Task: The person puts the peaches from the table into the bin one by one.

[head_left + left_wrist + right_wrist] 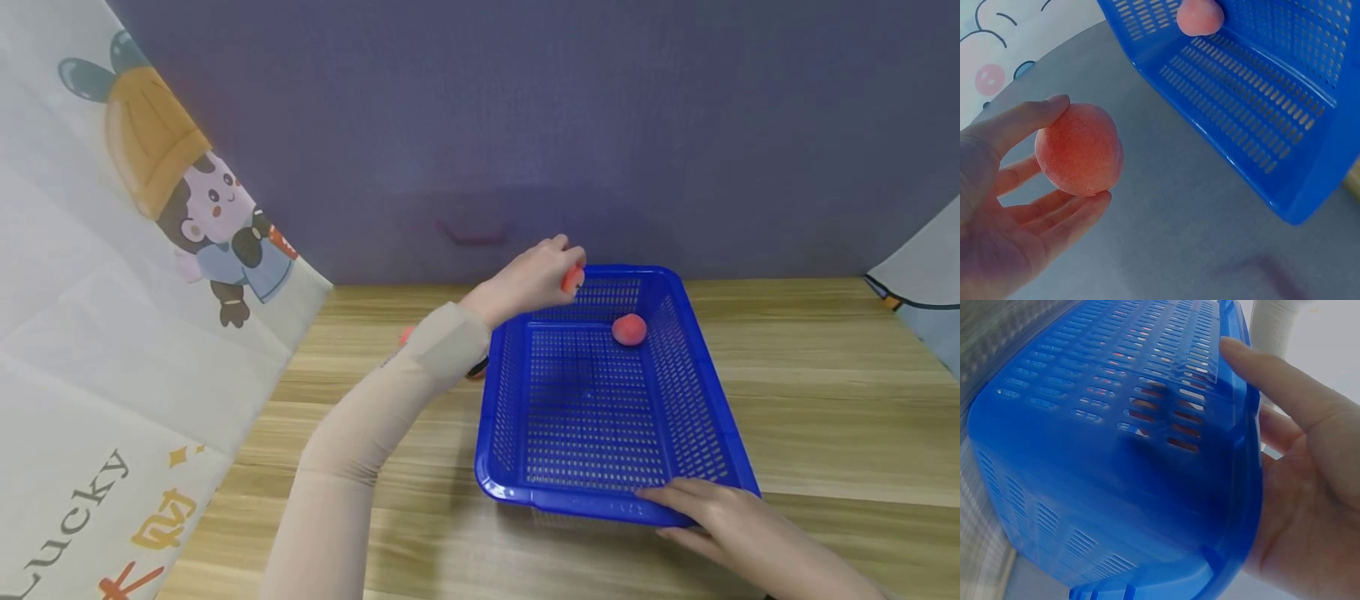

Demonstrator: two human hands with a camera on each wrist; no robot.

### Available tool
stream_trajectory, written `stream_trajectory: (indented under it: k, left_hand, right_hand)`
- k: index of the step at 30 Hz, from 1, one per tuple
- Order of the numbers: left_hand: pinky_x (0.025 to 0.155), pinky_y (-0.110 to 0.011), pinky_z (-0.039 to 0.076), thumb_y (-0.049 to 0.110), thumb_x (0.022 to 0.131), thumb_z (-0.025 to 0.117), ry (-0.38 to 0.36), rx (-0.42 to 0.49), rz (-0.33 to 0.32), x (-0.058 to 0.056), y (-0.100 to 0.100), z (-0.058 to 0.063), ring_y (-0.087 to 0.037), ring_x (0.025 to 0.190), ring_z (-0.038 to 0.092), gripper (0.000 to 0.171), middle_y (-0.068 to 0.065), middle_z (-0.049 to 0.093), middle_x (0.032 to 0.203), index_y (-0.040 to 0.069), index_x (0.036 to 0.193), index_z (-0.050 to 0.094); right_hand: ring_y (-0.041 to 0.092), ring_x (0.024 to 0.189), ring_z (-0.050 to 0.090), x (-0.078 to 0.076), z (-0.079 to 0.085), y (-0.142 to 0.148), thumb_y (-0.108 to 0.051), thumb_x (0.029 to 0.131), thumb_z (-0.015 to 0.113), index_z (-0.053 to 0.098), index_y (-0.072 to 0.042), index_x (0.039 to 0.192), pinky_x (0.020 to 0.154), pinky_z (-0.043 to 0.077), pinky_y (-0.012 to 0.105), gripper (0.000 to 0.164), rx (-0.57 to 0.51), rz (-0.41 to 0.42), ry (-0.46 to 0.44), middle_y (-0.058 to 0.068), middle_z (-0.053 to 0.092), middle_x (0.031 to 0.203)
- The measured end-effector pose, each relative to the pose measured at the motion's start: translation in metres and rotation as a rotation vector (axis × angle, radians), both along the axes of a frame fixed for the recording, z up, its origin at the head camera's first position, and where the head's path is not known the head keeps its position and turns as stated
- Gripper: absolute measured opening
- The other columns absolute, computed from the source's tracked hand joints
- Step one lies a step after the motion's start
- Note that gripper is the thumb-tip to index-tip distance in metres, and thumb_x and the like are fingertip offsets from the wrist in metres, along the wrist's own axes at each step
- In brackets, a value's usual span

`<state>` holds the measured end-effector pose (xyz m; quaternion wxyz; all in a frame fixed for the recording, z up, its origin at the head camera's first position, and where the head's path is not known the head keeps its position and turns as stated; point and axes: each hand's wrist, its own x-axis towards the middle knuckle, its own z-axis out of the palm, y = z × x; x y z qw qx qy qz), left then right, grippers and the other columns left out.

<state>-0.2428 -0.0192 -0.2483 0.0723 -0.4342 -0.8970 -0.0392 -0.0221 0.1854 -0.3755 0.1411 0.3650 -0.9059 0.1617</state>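
Observation:
My left hand holds a peach over the far left part of a blue plastic basket. In the left wrist view the thumb and fingers curl round this pinkish-orange peach, apart from the basket wall. Another peach lies inside the basket, by its far right corner. At the near right corner, my right hand grips the rim. Its thumb presses the outer wall in the right wrist view, while the fingers pass over the rim and are partly hidden.
Behind my left forearm, a pinkish-orange thing and a dark item show only in part on the wood-grain table. A grey-blue panel rises at the back. White cloth with a cartoon figure hangs on the left.

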Motion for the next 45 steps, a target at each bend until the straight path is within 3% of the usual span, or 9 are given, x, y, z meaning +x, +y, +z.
stream_trajectory:
  k: [9, 16, 21, 39, 45]
  left_hand:
    - [0.067, -0.023, 0.042, 0.018, 0.078, 0.058, -0.048, -0.034, 0.046, -0.012, 0.022, -0.008, -0.015, 0.081, 0.049, 0.030, -0.005, 0.050, 0.095, 0.010, 0.107, 0.054]
    - [0.071, -0.025, 0.043, 0.021, 0.078, 0.059, -0.053, -0.064, 0.095, -0.024, 0.035, -0.023, -0.016, 0.086, 0.050, 0.032, -0.004, 0.050, 0.098, 0.011, 0.108, 0.053]
    - [0.072, -0.024, 0.042, 0.023, 0.079, 0.060, -0.104, -0.078, 0.130, -0.030, 0.041, -0.034, -0.015, 0.087, 0.049, 0.035, -0.004, 0.048, 0.101, 0.012, 0.112, 0.051]
    - [0.074, -0.024, 0.044, 0.026, 0.078, 0.066, -0.191, -0.065, 0.263, -0.039, 0.049, -0.068, -0.015, 0.089, 0.051, 0.037, -0.004, 0.048, 0.102, 0.012, 0.110, 0.052]
    - [0.070, -0.025, 0.044, 0.021, 0.078, 0.062, -0.183, -0.061, 0.260, -0.042, 0.050, -0.080, -0.015, 0.084, 0.051, 0.028, -0.004, 0.049, 0.098, 0.012, 0.102, 0.053]
  right_hand:
    - [0.016, 0.076, 0.062, -0.001, -0.001, 0.000, -0.028, 0.072, 0.070, 0.065, -0.016, 0.100, 0.060, 0.051, 0.033, 0.030, 0.010, -0.005, -0.013, -0.006, 0.062, 0.085]
    - [0.013, 0.075, 0.061, -0.001, -0.001, 0.000, -0.026, 0.070, 0.072, 0.065, -0.015, 0.099, 0.059, 0.051, 0.031, 0.031, -0.021, 0.022, 0.041, -0.008, 0.061, 0.083]
    - [0.013, 0.075, 0.061, -0.001, -0.001, 0.000, -0.027, 0.072, 0.071, 0.065, -0.015, 0.100, 0.059, 0.051, 0.031, 0.031, -0.005, 0.013, 0.005, -0.007, 0.062, 0.084]
    - [0.016, 0.077, 0.062, -0.001, -0.002, 0.000, -0.028, 0.074, 0.069, 0.065, -0.015, 0.101, 0.060, 0.051, 0.033, 0.030, 0.020, -0.009, -0.044, -0.005, 0.063, 0.086]
    - [0.016, 0.076, 0.062, -0.001, -0.002, 0.000, -0.028, 0.073, 0.069, 0.065, -0.015, 0.100, 0.060, 0.051, 0.033, 0.031, 0.017, -0.008, -0.019, -0.005, 0.063, 0.086]
